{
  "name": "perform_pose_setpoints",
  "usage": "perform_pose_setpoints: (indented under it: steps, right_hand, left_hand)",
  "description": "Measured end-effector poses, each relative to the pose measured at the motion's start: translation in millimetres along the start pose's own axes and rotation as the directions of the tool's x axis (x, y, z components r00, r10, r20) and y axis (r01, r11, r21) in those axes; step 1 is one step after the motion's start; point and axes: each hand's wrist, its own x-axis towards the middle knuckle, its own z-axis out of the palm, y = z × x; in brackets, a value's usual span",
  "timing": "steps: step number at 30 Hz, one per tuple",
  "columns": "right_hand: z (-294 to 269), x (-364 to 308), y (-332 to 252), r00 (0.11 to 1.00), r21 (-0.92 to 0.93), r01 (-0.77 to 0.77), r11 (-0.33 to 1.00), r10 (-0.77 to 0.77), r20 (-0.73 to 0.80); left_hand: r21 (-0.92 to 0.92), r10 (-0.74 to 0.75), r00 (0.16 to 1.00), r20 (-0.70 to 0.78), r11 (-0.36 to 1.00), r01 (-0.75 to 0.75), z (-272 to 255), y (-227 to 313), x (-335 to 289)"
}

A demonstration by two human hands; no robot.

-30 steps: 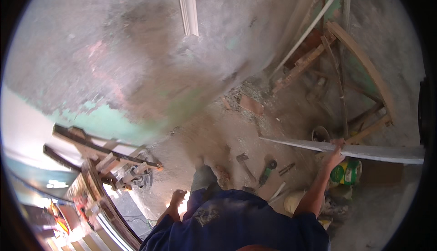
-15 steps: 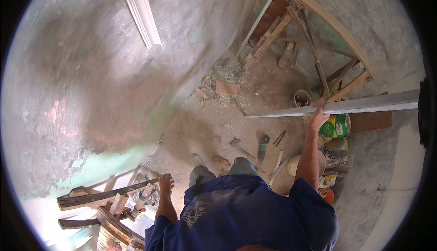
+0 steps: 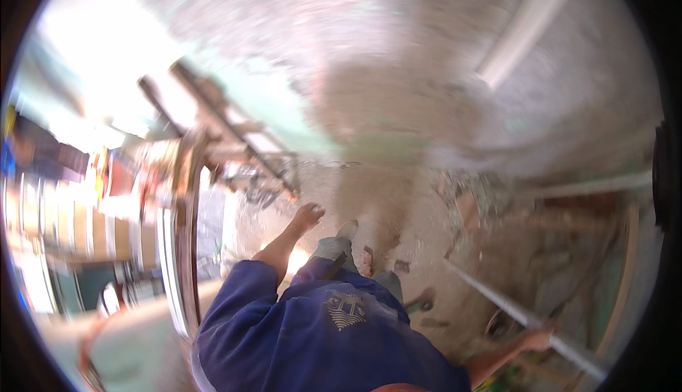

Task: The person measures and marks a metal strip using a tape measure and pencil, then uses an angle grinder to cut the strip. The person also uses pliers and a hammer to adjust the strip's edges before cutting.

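Observation:
My right hand (image 3: 538,336) is wrapped round a long grey straightedge bar (image 3: 501,298). The bar slants from the floor area near the middle down to the lower right rim, and its far end points toward the rubble. On the left, my left hand (image 3: 309,216) hangs beside my leg with nothing in it. Its fingers are loosely bent and apart, somewhat blurred. Closest to that hand is a stack of dark timber pieces (image 3: 234,136), with a gap between them.
A plastered wall (image 3: 398,101) rises ahead, with a pale moulding strip (image 3: 522,30) on it. On the dusty floor lie a flat brown slab (image 3: 469,211) and a green angle grinder (image 3: 420,303). A bucket (image 3: 497,323) stands by the bar. A wooden frame edge (image 3: 621,278) curves at right.
The whole view has swung left, toward the bright opening. My right hand and the bar now appear lower, the bar slanting more steeply. My left hand has stayed free.

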Motion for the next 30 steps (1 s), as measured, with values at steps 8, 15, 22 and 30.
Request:
perform_pose_setpoints:
  steps: [8,15,22,30]
  right_hand:
    - [80,-8,-109,0.914,0.397,0.077,0.915,-0.224,0.339]
    - [97,-50,-124,0.781,0.486,0.093,0.869,-0.366,0.505]
    - [88,-115,-188,0.636,0.589,-0.035,0.807,-0.437,0.636]
    - [70,-232,-288,0.321,0.739,-0.156,0.655,-0.674,0.665]
  left_hand:
    - [-0.053,-0.001,0.907,-0.422,0.998,-0.024,74,-153,-147]
    - [-0.077,-0.529,0.838,-0.135,0.849,0.523,158,-310,-310]
    - [-0.228,-0.374,0.870,-0.320,0.922,0.313,132,-278,-333]
    - [-0.486,-0.296,0.806,-0.513,0.874,0.012,49,-233,-278]
